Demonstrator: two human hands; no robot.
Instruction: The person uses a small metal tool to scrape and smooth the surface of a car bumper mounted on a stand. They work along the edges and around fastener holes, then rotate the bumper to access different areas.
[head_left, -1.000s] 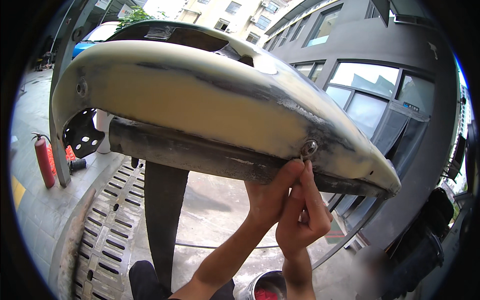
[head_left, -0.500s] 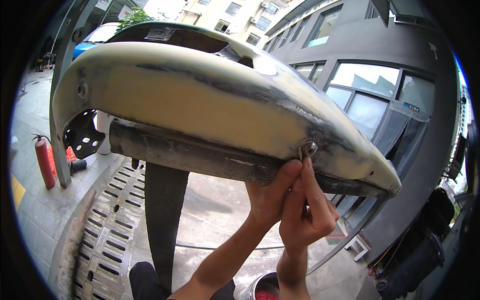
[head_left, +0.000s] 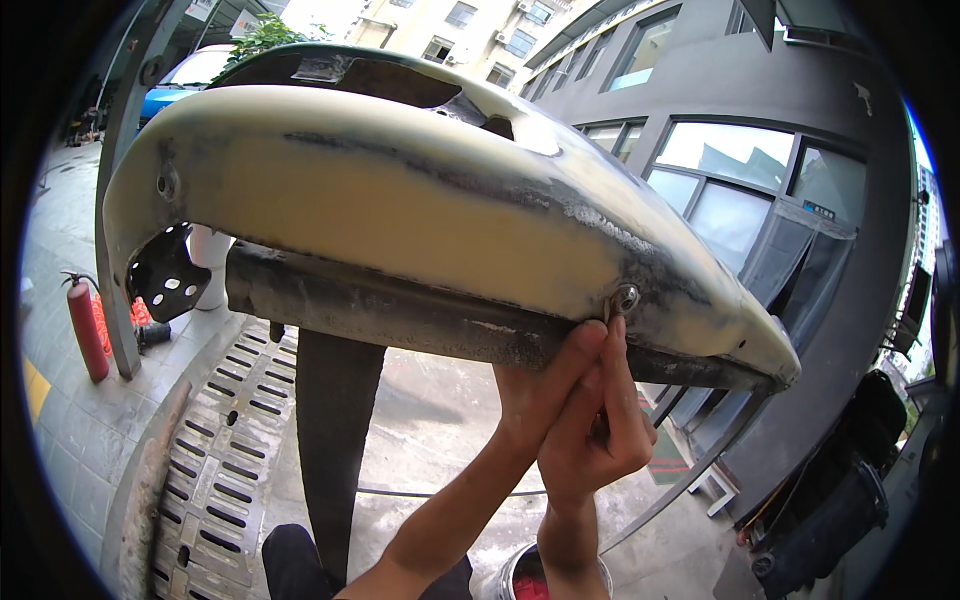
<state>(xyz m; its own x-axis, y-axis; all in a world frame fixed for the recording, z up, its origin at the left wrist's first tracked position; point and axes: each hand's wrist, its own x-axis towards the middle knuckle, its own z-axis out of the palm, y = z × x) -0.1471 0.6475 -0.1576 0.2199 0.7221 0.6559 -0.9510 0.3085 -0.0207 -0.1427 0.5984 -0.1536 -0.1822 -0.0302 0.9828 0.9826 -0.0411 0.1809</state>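
A car bumper point(head_left: 430, 220) with sanded, pale yellow filler and grey patches spans the view. Near its lower right sits a small round hole point(head_left: 627, 296) with a bright rim. Just left of the hole a thin strip point(head_left: 609, 307), perhaps folded sandpaper, stands up between my fingertips. The thumb of my left hand point(head_left: 545, 390) presses at its base; the other left fingers are hidden behind the bumper's lower edge. My right hand point(head_left: 595, 450) is closed, its index fingertip just below the hole and its other fingers curled in.
A dark upright support point(head_left: 335, 450) stands beneath the bumper. Below my right forearm is a bucket point(head_left: 603, 575) with something red inside. A fire extinguisher point(head_left: 88, 330) stands at the left near a metal post point(head_left: 120, 300). A slotted drain cover point(head_left: 215, 470) runs along the floor.
My right wrist and palm have shifted a little left and turned, while the fingertips stay beside the hole. The strip shows at a different angle. My left hand has hardly moved.
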